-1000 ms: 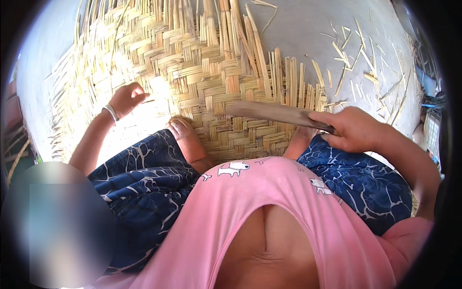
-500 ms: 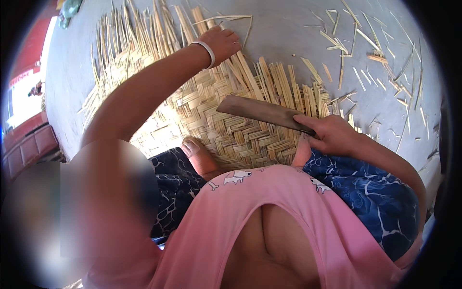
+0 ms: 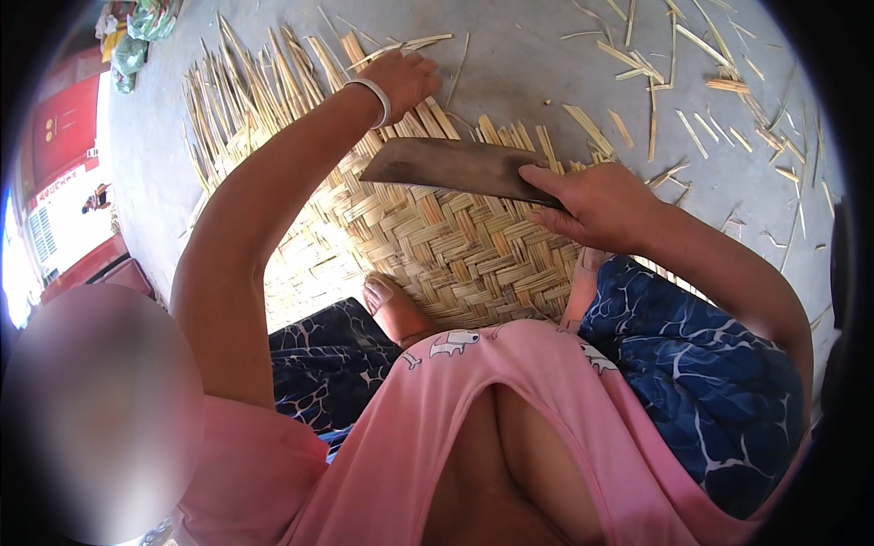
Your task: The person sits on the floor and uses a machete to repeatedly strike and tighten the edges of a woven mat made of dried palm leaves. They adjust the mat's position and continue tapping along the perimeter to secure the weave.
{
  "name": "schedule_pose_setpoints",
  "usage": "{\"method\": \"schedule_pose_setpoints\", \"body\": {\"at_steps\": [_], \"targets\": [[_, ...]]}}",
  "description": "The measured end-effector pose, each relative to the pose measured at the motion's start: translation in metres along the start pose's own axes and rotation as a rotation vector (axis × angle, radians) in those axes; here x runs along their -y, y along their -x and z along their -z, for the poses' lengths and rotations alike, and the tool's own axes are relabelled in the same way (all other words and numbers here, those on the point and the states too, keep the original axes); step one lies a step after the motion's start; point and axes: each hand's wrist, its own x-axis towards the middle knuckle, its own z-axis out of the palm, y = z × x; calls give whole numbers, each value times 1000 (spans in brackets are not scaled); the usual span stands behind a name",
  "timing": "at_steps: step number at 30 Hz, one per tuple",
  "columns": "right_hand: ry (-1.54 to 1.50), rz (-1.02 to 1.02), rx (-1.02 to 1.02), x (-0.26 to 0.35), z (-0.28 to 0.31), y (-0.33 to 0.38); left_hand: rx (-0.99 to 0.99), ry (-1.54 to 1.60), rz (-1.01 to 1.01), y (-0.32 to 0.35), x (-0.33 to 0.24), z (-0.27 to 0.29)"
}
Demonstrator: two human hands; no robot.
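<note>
We are sitting on the grey floor [image 3: 546, 55] and looking down at a big woven mat [image 3: 455, 246] made of flat yellow strips. Our right hand [image 3: 592, 205] is holding a wide, dark knife [image 3: 451, 166], and its fingers are wrapping tight around the end near us, with the thumb lying along the top of the blade. The knife is lying almost flat just above the mat, with its blade pointing to our left. Our left hand [image 3: 405, 77] is reaching far out to the loose strips [image 3: 264, 100] that are sticking out from the far edge of the mat. Its fingers are bending down onto those strips, but we cannot tell if they are pinching one. A white bracelet [image 3: 375, 98] is sitting on that wrist. Our bare toes [image 3: 387, 300] are pressing on the near edge of the mat, between our knees in blue patterned trousers [image 3: 701, 364]. Our pink shirt [image 3: 510, 428] is filling the bottom of the view. Many small cut bits [image 3: 719, 82] are lying scattered on the floor to the right, well apart from the mat
</note>
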Motion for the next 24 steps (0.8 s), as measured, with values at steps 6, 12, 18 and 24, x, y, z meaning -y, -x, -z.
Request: {"method": "schedule_pose_setpoints", "body": {"at_steps": [6, 12, 18, 24], "targets": [[-27, 13, 11, -13, -4, -16, 19, -17, -7, -4, -1, -4], [-35, -42, 7, -23, -5, -33, 363, -75, 17, -20, 2, 19], [-30, -90, 33, -33, -8, -46, 569, 28, 187, -27, -13, 45], [-116, -72, 26, -33, -13, -50, 627, 220, 459, -34, -24, 28]]}}
